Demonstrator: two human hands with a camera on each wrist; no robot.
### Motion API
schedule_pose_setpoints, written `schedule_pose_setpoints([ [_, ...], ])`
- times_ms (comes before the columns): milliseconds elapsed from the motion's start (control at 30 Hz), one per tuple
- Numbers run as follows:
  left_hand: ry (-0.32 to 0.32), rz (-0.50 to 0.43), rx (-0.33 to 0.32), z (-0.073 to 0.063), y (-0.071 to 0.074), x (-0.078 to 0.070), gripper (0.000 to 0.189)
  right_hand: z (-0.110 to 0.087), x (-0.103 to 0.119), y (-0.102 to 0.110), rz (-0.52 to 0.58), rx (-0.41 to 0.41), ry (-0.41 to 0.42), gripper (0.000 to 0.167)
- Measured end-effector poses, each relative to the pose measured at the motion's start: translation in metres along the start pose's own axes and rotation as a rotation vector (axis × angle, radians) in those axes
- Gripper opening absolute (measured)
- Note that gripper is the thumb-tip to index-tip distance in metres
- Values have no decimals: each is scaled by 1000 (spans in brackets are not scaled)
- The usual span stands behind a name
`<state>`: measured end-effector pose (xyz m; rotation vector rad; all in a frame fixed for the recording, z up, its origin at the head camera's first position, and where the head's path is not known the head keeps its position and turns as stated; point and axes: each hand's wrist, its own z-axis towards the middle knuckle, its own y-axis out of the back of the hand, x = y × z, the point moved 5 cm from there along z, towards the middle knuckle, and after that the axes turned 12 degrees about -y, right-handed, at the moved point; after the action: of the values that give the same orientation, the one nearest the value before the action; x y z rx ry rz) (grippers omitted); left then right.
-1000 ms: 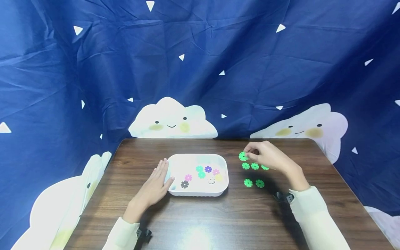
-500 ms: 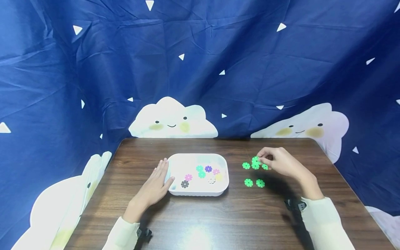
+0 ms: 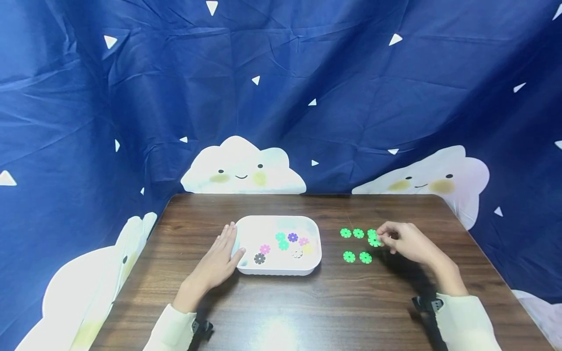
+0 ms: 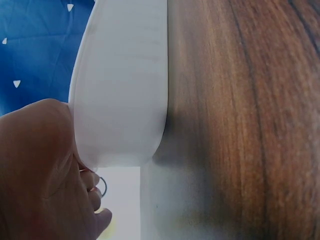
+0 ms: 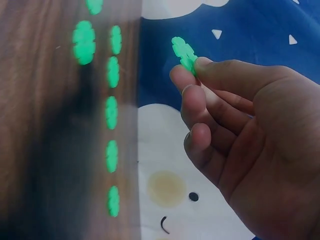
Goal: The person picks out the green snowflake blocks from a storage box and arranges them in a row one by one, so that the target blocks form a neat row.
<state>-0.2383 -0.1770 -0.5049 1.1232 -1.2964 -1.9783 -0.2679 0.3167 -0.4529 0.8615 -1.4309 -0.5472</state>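
My right hand [image 3: 406,241] pinches a green snowflake disc [image 5: 184,54], a flat round plastic piece with a notched edge, between thumb and index finger. In the right wrist view the disc is raised clear of the table, the other fingers loosely bent. Below it lie two rows of matching green discs, one at the near side [image 3: 349,257], one farther back [image 3: 358,233]; my hand hides part of the back row in the head view. My left hand [image 3: 215,258] rests with straight fingers along the left rim of a white plastic tray [image 3: 276,271], thumb over its edge.
Inside the tray lie several loose discs, among them black [image 3: 260,259], purple [image 3: 292,237] and teal [image 3: 283,245] ones. The brown wooden table [image 3: 281,312] ends at a blue curtain [image 3: 281,97] with white clouds and triangles.
My right hand has carried the green disc rightward and slightly nearer, from beyond the back row's left end to over its right part. The left hand and tray have stayed put.
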Motion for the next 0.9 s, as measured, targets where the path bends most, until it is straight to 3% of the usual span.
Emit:
schedule_pose_setpoints([
  [333,-5,3,-2,0,1,-1,76,-8,-26,-14,47,56,-79,7],
  [900,0,-4,5,-1,1,-1,77,-10,-53,-28,79,81,-130,5],
])
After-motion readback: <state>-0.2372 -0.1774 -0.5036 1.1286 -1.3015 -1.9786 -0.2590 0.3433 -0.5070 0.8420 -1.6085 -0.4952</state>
